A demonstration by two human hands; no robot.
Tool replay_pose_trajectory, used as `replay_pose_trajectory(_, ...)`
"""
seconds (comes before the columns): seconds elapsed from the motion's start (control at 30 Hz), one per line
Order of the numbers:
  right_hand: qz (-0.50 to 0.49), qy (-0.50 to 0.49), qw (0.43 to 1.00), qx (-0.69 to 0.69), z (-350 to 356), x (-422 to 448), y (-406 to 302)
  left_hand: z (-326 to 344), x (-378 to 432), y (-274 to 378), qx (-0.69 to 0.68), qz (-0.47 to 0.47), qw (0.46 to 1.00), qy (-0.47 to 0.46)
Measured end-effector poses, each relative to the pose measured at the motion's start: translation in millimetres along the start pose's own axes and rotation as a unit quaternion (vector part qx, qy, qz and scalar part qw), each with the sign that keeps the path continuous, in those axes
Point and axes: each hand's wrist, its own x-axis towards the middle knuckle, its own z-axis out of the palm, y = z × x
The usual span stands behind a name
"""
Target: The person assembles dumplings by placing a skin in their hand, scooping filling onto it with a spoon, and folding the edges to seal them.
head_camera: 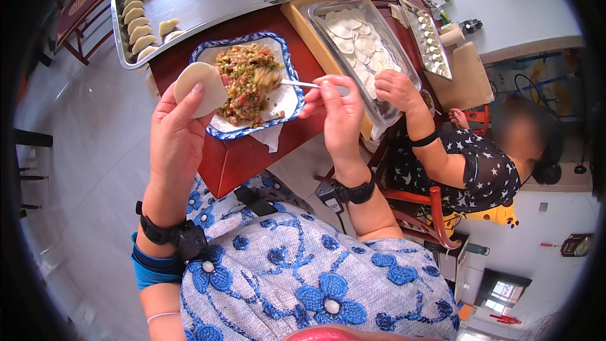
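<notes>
A round dumpling wrapper [195,83] lies flat across the fingers of my left hand [177,137], its thumb pressing on top. My right hand [342,116] grips the handle of a metal spoon [299,83]. The spoon's bowl end is blurred and carries some filling, over the right part of a heap of chopped meat and vegetable filling [244,73]. That heap sits in a white square dish with a blue patterned rim [294,68], near the corner of the red table [232,158]. My left hand is just beside the dish's near left edge.
Folded dumplings [139,33] line the left of a steel tray [222,7]. To the right, a co-worker's hand [397,89] reaches into a clear tray of wrappers [348,33]. Dough pieces [432,42] lie on a farther tray. A red chair [438,218] stands at right.
</notes>
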Motion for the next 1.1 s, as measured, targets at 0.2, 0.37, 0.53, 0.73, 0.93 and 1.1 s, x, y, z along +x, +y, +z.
replay_pose_trajectory(0.2,-0.034,-0.007,0.996,-0.085,-2.8,-3.4,-5.2,7.1,-1.8,1.9,-0.011,-0.018,1.0,0.0)
replay_pose_trajectory(0.37,-0.043,-0.026,0.997,-0.061,1.2,-6.1,0.9,5.1,-1.8,-1.0,-0.011,-0.032,0.999,0.013)
replay_pose_trajectory(0.53,0.053,0.049,0.995,0.075,-15.2,4.2,-1.1,3.2,-0.1,-0.4,-0.021,-0.042,0.999,0.007)
replay_pose_trajectory(0.73,0.109,0.075,0.983,0.128,-18.5,7.4,-6.2,1.0,10.5,-1.4,-0.057,-0.062,0.996,-0.012)
replay_pose_trajectory(0.93,0.131,0.058,0.971,0.193,-20.1,12.0,-12.7,5.4,13.7,-4.6,-0.062,-0.053,0.997,0.011)
replay_pose_trajectory(1.1,0.129,0.047,0.967,0.216,-5.0,15.4,-26.7,12.8,16.2,-13.4,-0.082,-0.079,0.993,0.023)
